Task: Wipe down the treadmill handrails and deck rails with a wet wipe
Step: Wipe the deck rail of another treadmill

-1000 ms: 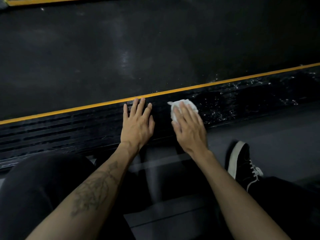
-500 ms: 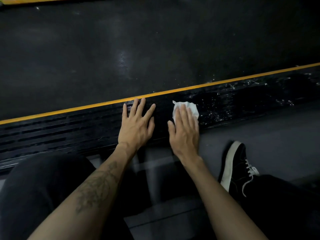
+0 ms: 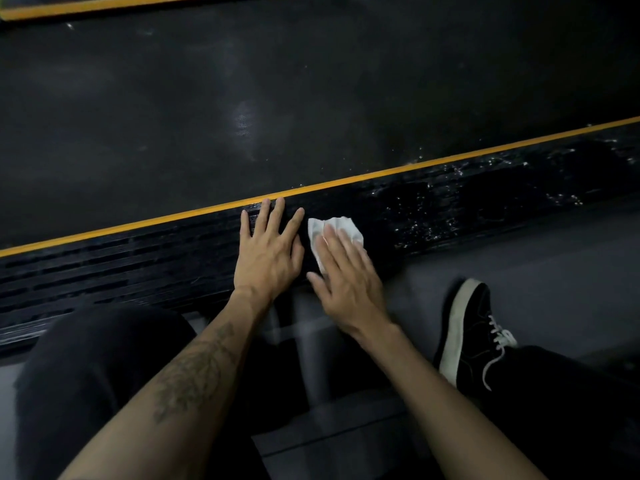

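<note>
A black ribbed deck rail [image 3: 138, 265] with a yellow stripe along its far edge runs across the view, sloping up to the right. My left hand [image 3: 268, 251] lies flat on the rail with its fingers spread. Just to its right, my right hand [image 3: 346, 275] presses a crumpled white wet wipe [image 3: 334, 230] onto the rail with straight fingers. Most of the wipe sticks out beyond the fingertips. To the right of the wipe the rail glistens with wet droplets [image 3: 433, 209].
The black treadmill belt [image 3: 277, 98] fills the upper view, with a second yellow stripe [image 3: 104, 5] at its far side. A grey floor [image 3: 519, 265] lies below the rail. My dark-trousered knee [image 3: 86, 375] sits lower left and a black sneaker [image 3: 467, 327] lower right.
My right hand has slid the wipe leftward along the rail, closer to my left hand. The left hand has stayed flat in place.
</note>
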Motion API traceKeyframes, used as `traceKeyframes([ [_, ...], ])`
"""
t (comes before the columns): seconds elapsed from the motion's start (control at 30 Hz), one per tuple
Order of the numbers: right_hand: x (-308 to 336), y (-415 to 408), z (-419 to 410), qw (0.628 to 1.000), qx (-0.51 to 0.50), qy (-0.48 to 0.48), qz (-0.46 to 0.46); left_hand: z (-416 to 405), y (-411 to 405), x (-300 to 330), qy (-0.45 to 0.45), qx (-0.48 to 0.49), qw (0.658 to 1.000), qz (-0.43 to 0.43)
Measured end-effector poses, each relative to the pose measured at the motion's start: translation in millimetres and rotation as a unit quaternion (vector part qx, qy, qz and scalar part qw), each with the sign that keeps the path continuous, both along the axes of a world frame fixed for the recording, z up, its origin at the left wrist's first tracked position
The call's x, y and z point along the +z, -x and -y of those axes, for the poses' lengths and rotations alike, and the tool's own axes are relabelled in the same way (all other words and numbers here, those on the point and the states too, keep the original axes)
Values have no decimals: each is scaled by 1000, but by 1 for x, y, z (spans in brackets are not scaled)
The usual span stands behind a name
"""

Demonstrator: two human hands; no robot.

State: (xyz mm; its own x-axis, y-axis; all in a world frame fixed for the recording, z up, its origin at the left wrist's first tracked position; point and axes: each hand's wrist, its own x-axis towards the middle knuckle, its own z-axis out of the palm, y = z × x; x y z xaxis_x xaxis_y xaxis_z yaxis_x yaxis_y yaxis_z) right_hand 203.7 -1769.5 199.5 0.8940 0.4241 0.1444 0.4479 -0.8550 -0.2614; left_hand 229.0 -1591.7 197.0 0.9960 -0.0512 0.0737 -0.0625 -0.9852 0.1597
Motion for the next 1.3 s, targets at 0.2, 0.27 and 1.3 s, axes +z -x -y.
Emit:
traceKeyframes([
  [0.2, 3, -9, 16, 989, -136, -47, -24, 1, -1, 0, -4, 2, 1000, -3],
  [0.27, 3, 0, -5, 990, -126, -61, -15, 1, -1, 0, -3, 5, 1000, -3],
  [1.3, -4, 14, 33, 989, -133, -60, -14, 32, -10, 5, 54, 89, 994, -16],
])
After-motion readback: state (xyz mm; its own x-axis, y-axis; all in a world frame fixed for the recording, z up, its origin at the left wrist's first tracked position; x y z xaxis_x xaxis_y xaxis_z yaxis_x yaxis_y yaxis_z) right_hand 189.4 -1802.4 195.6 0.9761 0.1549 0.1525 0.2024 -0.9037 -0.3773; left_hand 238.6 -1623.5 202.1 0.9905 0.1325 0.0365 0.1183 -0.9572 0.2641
